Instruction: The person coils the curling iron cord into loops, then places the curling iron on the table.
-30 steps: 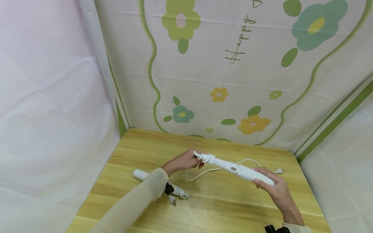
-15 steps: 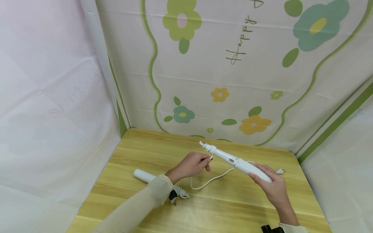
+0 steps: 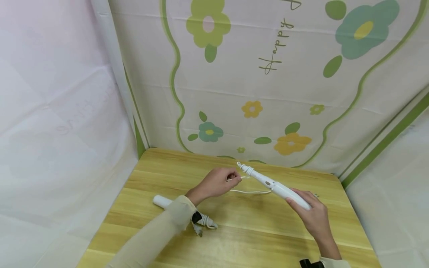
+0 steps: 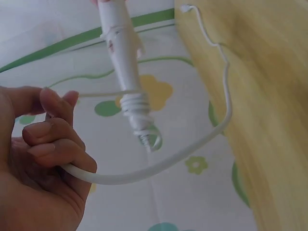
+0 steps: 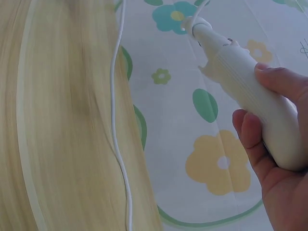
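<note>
A white hair curling iron (image 3: pixel 283 191) is held up at a tilt above the table by my right hand (image 3: pixel 313 216), which grips its thick end. In the right wrist view the thumb and fingers wrap round the white body (image 5: pixel 260 91). Several turns of white cord (image 4: pixel 135 108) circle its thinner handle end. My left hand (image 3: pixel 219 182) pinches the cord between thumb and fingertips beside that end, with a short stretch taut. The loose cord (image 4: pixel 159 171) passes through the curled fingers and trails to the table, ending in a plug (image 4: pixel 185 8).
On the wooden table (image 3: pixel 268 238) a second white curling iron (image 3: pixel 162 201) lies with its cord wound round it, partly hidden by the left sleeve. Its plug (image 3: pixel 198 230) lies beside it. A flowered cloth (image 3: pixel 228 82) hangs behind the table; pale cloth walls stand at both sides.
My left hand has moved round the handle end, drawing the cord from beyond its tip to below and beside it. The iron's tip has shifted right and up; the loose cord has been dragged along.
</note>
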A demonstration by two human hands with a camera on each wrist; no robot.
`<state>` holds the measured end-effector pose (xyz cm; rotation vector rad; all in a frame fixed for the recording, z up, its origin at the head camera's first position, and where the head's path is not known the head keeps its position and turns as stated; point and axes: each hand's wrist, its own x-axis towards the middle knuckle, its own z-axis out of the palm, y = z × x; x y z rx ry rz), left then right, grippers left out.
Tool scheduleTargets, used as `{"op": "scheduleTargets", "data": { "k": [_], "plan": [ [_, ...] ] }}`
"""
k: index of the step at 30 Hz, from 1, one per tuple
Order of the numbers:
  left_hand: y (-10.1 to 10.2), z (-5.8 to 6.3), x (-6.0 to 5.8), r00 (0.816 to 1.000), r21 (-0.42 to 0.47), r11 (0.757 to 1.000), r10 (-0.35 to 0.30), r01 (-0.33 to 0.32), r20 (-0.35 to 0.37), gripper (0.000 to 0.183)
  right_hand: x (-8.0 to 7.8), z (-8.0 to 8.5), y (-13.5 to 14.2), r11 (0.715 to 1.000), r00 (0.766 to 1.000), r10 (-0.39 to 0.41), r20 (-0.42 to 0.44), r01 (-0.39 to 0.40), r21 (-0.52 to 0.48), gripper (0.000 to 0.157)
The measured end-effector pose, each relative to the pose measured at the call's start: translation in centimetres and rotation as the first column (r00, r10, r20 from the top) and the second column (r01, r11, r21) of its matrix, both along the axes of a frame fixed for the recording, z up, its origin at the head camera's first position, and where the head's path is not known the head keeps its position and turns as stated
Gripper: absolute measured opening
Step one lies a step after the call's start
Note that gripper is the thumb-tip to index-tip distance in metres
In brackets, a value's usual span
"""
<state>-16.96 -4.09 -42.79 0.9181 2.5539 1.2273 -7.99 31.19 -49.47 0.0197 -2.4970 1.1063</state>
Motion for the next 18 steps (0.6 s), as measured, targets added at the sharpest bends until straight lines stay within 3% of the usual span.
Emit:
{"op": "scheduleTargets", "data": {
  "k": [4,8,14,18],
  "plan": [
    [-0.5,1.1,-0.9,0.997,-0.026,0.999,-0.038,0.036,-0.074,0.025,0.3,0.2,-0.1,0.999,0.998,0.043,0.034,-0.043,0.011,0.039],
    [-1.1,1.8,-1.9,0.989,-0.041,0.996,-0.086,0.081,-0.124,0.025,0.8,0.6,-0.1,0.989,0.987,0.144,0.070,-0.146,0.010,0.039],
    [-1.7,2.0,-3.0,0.980,-0.013,0.987,-0.160,0.159,-0.119,0.023,1.8,0.6,0.3,0.946,0.942,0.322,0.092,-0.315,-0.082,0.040],
    [-2.0,1.7,-3.4,0.981,0.018,0.983,-0.181,0.183,-0.064,0.021,2.2,0.9,0.5,0.908,0.914,0.402,0.054,-0.389,-0.157,0.042]
  ]
}}
